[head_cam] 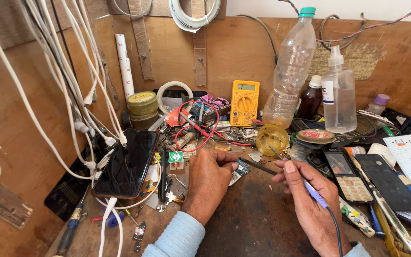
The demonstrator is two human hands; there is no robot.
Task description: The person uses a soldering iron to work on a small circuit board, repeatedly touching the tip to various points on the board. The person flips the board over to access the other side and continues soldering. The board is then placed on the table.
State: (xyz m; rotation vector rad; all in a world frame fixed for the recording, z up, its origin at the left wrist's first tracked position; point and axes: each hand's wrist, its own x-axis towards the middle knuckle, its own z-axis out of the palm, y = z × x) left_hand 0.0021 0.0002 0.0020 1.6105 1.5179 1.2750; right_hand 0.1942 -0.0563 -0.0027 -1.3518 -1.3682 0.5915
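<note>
- Head view, surface and room: a worn wooden workbench [258, 223] boxed in by brown board walls, its back and sides heaped with clutter. White cables [67, 90] hang down the left wall; a black smartphone [127, 164] lies tilted at the left with a cable plugged in. Behind stand a yellow multimeter [244, 102], a clear plastic bottle [291, 71] and a pump bottle [338, 97]. A small round yellow tin [272, 139] sits just beyond the hands.
- Hands: the left hand [209, 183] rests knuckles up on the bench, fingers curled and pinched together on a small blue circuit board [240, 170], pressing it to the surface. The right hand [308, 197] is closed in a pen grip around a soldering iron [281, 176]; its dark tip points left and ends at the board's edge.
- Edges and open room: the only bare bench is the dark patch between and below the wrists. At the right, old phones [357, 173] crowd close beside the right hand; loose parts and a screwdriver [70, 228] lie left.
</note>
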